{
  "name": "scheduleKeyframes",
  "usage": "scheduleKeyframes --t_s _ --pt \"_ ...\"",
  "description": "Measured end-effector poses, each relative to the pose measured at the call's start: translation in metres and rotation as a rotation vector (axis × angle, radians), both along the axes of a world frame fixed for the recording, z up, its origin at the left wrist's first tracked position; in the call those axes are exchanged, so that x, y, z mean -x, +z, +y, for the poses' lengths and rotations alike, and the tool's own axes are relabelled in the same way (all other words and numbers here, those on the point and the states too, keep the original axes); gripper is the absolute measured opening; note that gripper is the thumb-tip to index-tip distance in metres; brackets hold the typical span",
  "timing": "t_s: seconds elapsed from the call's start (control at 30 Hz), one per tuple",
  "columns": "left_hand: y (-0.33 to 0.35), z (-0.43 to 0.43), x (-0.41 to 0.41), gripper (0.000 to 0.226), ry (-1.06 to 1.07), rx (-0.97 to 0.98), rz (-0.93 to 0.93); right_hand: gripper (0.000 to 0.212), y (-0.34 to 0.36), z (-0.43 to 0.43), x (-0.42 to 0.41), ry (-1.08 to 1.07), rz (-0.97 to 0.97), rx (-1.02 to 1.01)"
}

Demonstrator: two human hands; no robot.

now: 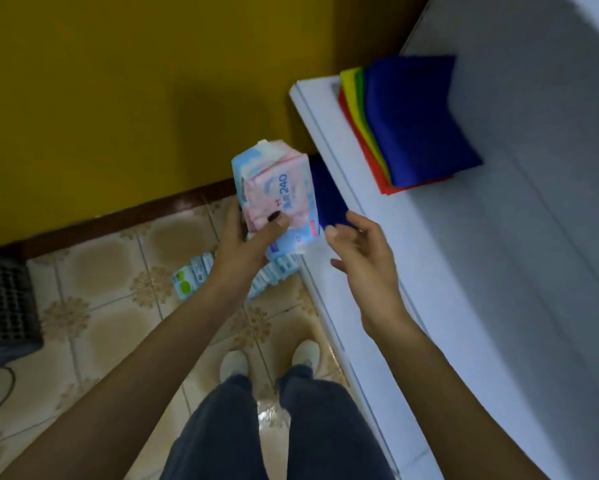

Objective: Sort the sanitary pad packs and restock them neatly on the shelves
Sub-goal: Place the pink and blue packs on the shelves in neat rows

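Left hand [246, 233] gripped pad packs [277, 199] mid-air, just left of white counter [499, 271]. Right hand [360, 244] held nothing, fingers loosely spread beside them. More packs [194, 278] lay on floor [100, 289] below.

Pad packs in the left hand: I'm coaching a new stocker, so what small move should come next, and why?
Probably bring the right hand onto the free edge of the pad packs to steady them. Only the left hand grips them, thumb across the front, and the packs sit unevenly at the top. The right hand hovers open just beside them.
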State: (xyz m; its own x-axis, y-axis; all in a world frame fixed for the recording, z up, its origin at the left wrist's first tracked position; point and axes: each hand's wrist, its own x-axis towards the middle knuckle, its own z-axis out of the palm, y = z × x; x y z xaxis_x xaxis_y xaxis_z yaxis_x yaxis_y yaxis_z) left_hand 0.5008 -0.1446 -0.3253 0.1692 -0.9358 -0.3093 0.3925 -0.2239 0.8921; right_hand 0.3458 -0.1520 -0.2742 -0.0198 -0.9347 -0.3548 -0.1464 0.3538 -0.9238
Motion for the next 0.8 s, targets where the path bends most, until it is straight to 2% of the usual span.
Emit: scheduleKeyframes --t_s 0.13,0.23,0.3,0.37,0.43,0.5,0.57,0.67,0.8 --pt "0.064 0.023 0.016 0.081 -0.216 0.201 -0.198 0.067 0.068 0.046 0.041 -0.083 0.145 0.413" --pt "0.111 0.031 0.045 0.092 -0.394 0.363 -0.368 0.08 0.107 0.065 0.07 0.021 0.343 0.726" --pt "0.143 0.036 0.074 0.093 -0.489 0.438 -0.448 0.075 0.129 0.071 0.095 0.076 0.436 0.831" --pt "0.172 0.044 0.109 0.093 -0.507 0.521 -0.451 0.052 0.151 0.082 0.126 0.011 0.435 0.865" --pt "0.202 0.052 0.15 0.096 -0.437 0.581 -0.382 0.034 0.169 0.098 0.161 -0.163 0.398 0.911" --pt "0.232 0.065 0.201 0.097 -0.408 0.671 -0.334 0.022 0.186 0.12 0.199 -0.398 0.286 0.948" --pt "0.249 0.082 0.257 0.092 -0.466 0.765 -0.335 0.012 0.203 0.146 0.237 -0.617 0.162 0.974" --pt "0.265 0.104 0.333 0.088 -0.541 0.845 -0.36 0.018 0.225 0.177 0.289 -0.793 0.073 0.97" --pt "0.274 0.118 0.404 0.088 -0.587 0.843 -0.414 0.04 0.235 0.21 0.349 -0.874 0.172 0.914"
